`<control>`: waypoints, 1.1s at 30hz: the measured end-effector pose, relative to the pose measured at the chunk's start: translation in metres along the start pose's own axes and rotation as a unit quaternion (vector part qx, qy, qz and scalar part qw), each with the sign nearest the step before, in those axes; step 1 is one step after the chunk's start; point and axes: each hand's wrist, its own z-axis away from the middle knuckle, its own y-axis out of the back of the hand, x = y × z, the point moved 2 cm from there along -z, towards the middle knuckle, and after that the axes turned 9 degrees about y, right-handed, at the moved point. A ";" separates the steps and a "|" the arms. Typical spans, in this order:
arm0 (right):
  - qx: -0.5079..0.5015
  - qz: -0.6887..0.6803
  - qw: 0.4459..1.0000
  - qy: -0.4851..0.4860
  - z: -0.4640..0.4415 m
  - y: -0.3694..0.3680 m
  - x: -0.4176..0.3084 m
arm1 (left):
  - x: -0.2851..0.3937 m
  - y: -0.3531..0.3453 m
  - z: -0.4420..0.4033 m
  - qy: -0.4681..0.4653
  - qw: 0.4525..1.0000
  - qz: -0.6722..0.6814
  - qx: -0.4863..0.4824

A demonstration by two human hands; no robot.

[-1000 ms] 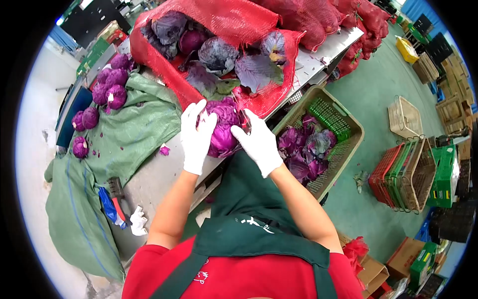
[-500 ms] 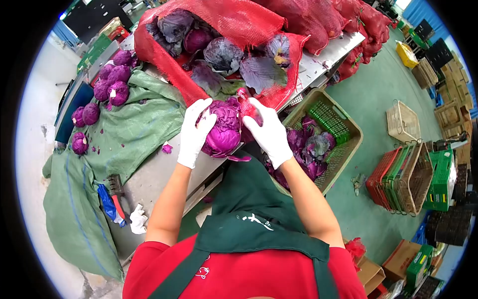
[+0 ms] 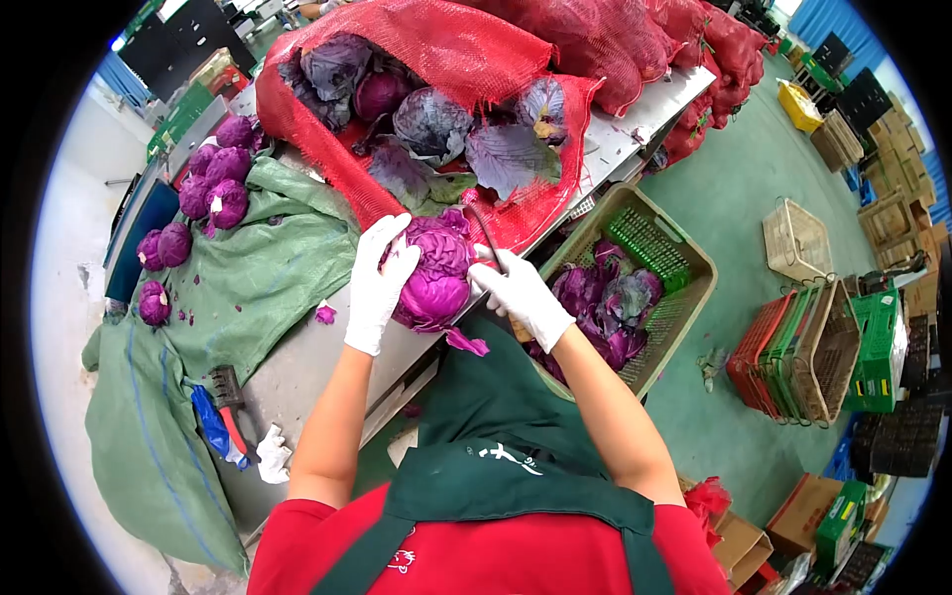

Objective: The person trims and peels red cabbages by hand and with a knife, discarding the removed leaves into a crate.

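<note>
A peeled red cabbage [image 3: 436, 283] is at the table's near edge, with a loose leaf piece hanging from its underside. My left hand [image 3: 381, 283] in a white glove is closed against its left side. My right hand [image 3: 528, 297], also gloved, grips a knife [image 3: 486, 226] with a thin dark blade and a brown handle end showing below the palm. The blade is beside the cabbage's upper right side; whether it touches cannot be told. Just behind lies an open red mesh sack [image 3: 347, 164] with unpeeled red cabbages [image 3: 432, 124] and loose outer leaves.
Several peeled cabbages [image 3: 228, 164] rest on the left near a green woven sheet [image 3: 268, 258]. A red-handled tool [image 3: 231, 412] and crumpled white cloth [image 3: 274, 454] lie near it. A green crate [image 3: 684, 312] holding leaves stands at my right. Full mesh sacks [image 3: 595, 50] are behind.
The knife blade has come into view in my right hand, whose fingers have closed. The cabbage has tilted and shifted slightly left and down with my left hand.
</note>
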 end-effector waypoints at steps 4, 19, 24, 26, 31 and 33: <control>-0.016 0.024 1.000 -0.002 -0.002 -0.005 -0.005 | 0.002 -0.002 -0.002 -0.003 1.000 0.013 -0.009; 0.021 0.177 0.973 0.147 -0.003 -0.017 -0.016 | -0.025 0.018 -0.002 0.106 0.988 0.102 -0.044; 0.040 0.141 0.974 0.171 -0.021 -0.014 0.014 | -0.015 0.013 0.007 0.100 0.978 -0.107 0.151; 0.033 0.155 0.973 0.170 -0.021 -0.013 0.014 | 0.016 -0.014 0.032 0.131 0.970 0.101 0.178; 0.106 0.198 0.962 0.157 -0.009 -0.002 0.025 | 0.032 -0.005 0.039 0.032 0.979 -0.179 0.089; 0.145 0.112 0.976 0.120 -0.001 0.012 0.029 | 0.020 0.003 0.032 -0.004 0.989 -0.145 0.005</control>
